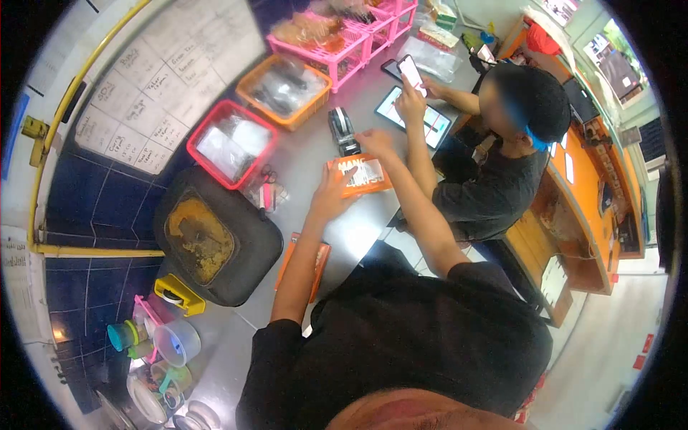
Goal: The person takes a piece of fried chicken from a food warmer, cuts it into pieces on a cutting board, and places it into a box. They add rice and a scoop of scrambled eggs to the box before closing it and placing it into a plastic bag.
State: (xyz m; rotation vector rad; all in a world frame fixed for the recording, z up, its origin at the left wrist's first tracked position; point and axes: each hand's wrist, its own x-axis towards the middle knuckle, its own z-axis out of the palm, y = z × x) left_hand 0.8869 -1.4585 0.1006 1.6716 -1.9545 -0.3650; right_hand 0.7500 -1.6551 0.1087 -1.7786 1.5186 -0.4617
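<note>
An orange box (pixel 378 185) with white lettering and a pale label lies on the grey metal table. My left hand (pixel 331 192) grips its left side, the thumb over the top face. Just beyond the box stands a black tape dispenser (pixel 344 132). At its near right end are the fingers of my right hand (pixel 378 145), drawn together; whatever is between them is too small to make out. Under my left forearm lies another orange package (pixel 320 269), partly hidden by the arm.
A red basket (pixel 193 154) and an orange basket (pixel 315 100) hold plastic packets. Pink crates (pixel 351 61) stand behind. Scissors (pixel 269 174) lie near a dark machine lid (pixel 247 251). To the right, a seated person (pixel 494 172) holds a phone (pixel 411 74) above a tablet (pixel 423 118).
</note>
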